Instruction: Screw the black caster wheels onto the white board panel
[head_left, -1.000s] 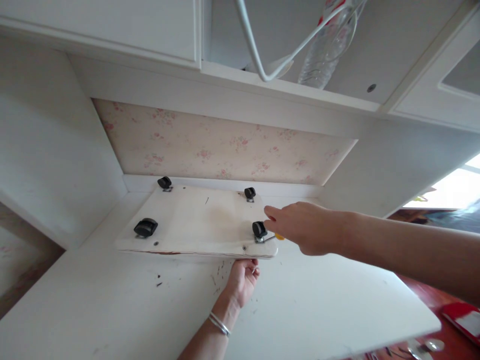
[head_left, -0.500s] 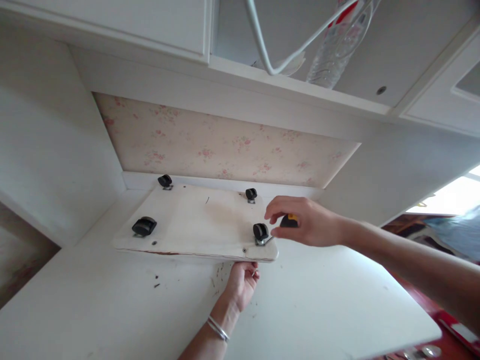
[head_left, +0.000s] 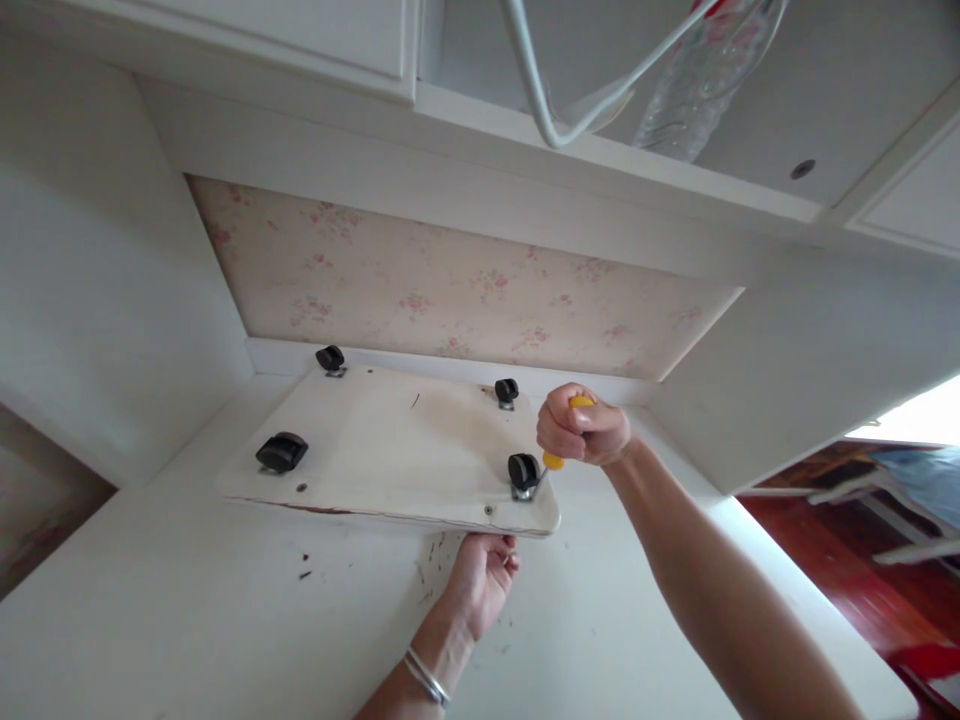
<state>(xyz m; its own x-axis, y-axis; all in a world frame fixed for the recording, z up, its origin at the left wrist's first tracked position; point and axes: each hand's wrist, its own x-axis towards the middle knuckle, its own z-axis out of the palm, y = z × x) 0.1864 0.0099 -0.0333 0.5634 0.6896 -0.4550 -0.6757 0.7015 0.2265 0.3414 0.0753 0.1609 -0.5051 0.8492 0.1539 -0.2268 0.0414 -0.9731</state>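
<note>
A white board [head_left: 405, 440] with chipped front edge lies on the white desk, four black casters on its upper face. My right hand [head_left: 582, 425] is closed around a yellow-handled screwdriver [head_left: 553, 461], whose tip meets the metal plate of the front right caster [head_left: 523, 471]. Under the board's front edge, near its right corner, my left hand [head_left: 486, 580] has its fingers curled; what they hold, if anything, is hidden. The front left caster [head_left: 282, 452], back left caster [head_left: 330, 358] and back right caster [head_left: 506, 390] stand upright on the board.
Above hangs a white cabinet shelf [head_left: 600, 150] with a plastic bottle [head_left: 694, 90] and a white cable [head_left: 536, 90] in front. Small dark screws [head_left: 304, 575] and debris lie on the desk [head_left: 360, 620]. Side panels flank it, and a red floor shows at right.
My right hand has turned from a loose, partly open grip to a fist round the screwdriver's handle, now more upright over the caster plate. The view has shifted slightly. My left hand stays under the board.
</note>
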